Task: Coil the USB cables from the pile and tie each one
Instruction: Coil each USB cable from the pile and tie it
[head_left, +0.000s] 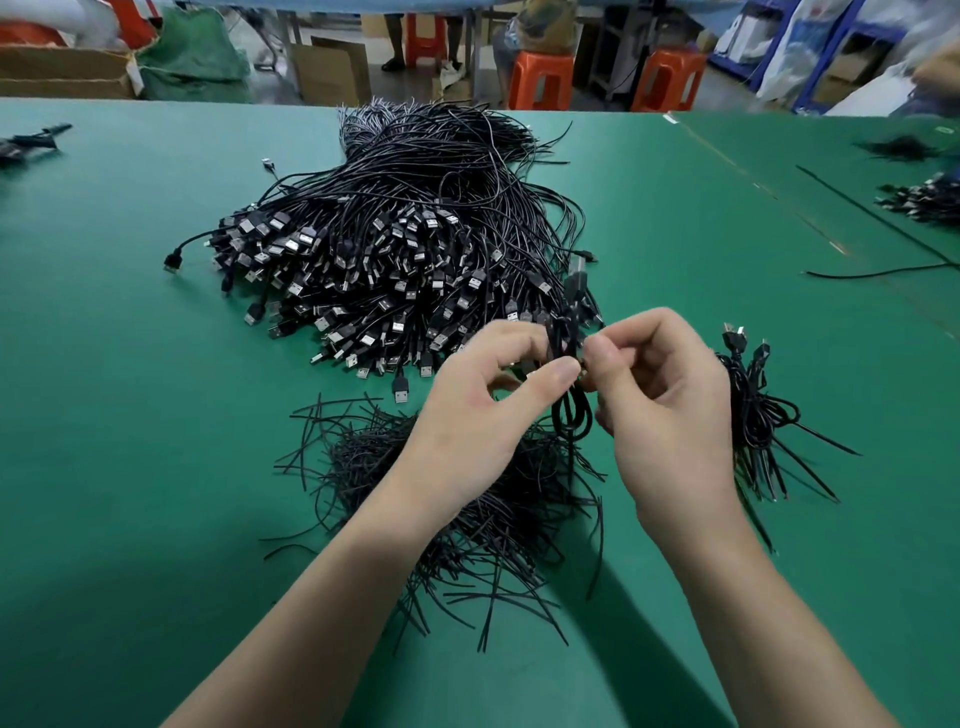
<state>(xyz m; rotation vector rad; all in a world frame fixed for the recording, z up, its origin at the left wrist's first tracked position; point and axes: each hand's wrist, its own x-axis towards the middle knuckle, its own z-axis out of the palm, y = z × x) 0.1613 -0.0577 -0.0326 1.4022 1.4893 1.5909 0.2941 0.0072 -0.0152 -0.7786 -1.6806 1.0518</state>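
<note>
Your left hand (483, 410) and right hand (670, 405) are pinching a coiled cable (572, 415) over the green worktop (130, 374); orange stools (540, 80) beyond.

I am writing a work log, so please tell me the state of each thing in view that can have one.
held cable: coiled, loop hanging down, off the table.
left hand: pinches the held cable.
right hand: pinches the held cable.
pile: loose, uncoiled cables, on the table.
ties: loose heap under the forearms.
coiled cables: lying right of the right hand.

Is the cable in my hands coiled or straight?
Coiled: the cable hangs looped below the left hand and right hand.
</note>
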